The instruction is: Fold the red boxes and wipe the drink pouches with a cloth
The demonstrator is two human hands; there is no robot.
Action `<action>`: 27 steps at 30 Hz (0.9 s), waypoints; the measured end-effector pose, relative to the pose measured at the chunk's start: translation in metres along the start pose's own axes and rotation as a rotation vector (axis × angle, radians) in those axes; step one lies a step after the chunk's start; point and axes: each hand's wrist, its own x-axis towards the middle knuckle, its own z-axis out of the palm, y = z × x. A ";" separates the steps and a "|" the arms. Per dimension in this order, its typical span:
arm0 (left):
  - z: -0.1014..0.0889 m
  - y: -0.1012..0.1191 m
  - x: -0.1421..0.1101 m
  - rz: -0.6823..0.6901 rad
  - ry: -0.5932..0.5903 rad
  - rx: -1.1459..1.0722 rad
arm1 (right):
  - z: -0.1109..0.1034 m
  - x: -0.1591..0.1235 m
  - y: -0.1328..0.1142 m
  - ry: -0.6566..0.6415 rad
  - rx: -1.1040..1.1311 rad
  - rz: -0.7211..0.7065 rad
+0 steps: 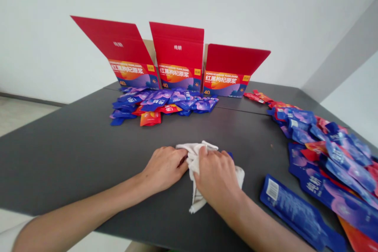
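A crumpled white cloth (197, 200) is bunched under and around my right hand (217, 173), whose fingers are closed on it. Just beyond those fingers shows a small blue corner (230, 155), apparently of a pouch; the cloth and hand cover the rest. My left hand (165, 168) is closed at the cloth's left edge, its fingers curled inward. What it grips is hidden. Right of my right forearm, a blue pouch (298, 206) lies flat with its barcode side up.
Three red boxes (132, 75) (180, 75) (226, 82) stand with raised lids near the white wall. Before them lies a pile of blue and red pouches (159, 100). A larger heap of pouches (333, 145) spreads along the right of the dark table (88, 138).
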 end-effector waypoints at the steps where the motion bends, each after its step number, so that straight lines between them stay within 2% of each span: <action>1: 0.000 0.000 -0.001 0.007 0.000 -0.006 | 0.000 -0.001 -0.001 -0.016 0.012 -0.009; 4: -0.001 0.000 -0.004 0.026 -0.003 -0.047 | -0.003 -0.001 0.004 -0.045 -0.040 0.132; 6: -0.001 0.002 -0.005 0.023 -0.001 -0.055 | -0.003 0.000 0.006 -0.019 -0.087 0.224; 9: 0.000 0.003 -0.006 0.013 0.014 -0.034 | 0.001 -0.002 -0.001 0.018 -0.043 0.123; 11: 0.002 0.002 -0.007 0.024 0.016 -0.032 | 0.004 -0.003 -0.005 -0.006 0.003 0.042; 14: 0.004 0.002 -0.008 0.059 0.014 -0.057 | 0.005 0.000 -0.003 -0.038 -0.026 0.133; 16: 0.005 0.002 -0.008 0.062 0.026 -0.062 | 0.004 0.001 -0.001 -0.010 -0.062 0.188; 20: 0.005 0.003 -0.010 0.055 0.045 -0.061 | 0.003 0.000 -0.001 0.009 0.001 0.030; 21: 0.004 0.003 -0.010 0.057 0.049 -0.063 | 0.004 0.000 -0.001 -0.001 0.010 0.021; 25: 0.004 0.005 -0.011 0.076 0.061 -0.056 | 0.007 0.001 -0.002 0.024 -0.054 0.139; 27: 0.004 0.006 -0.011 0.075 0.054 -0.036 | 0.009 0.001 -0.004 0.040 -0.034 0.073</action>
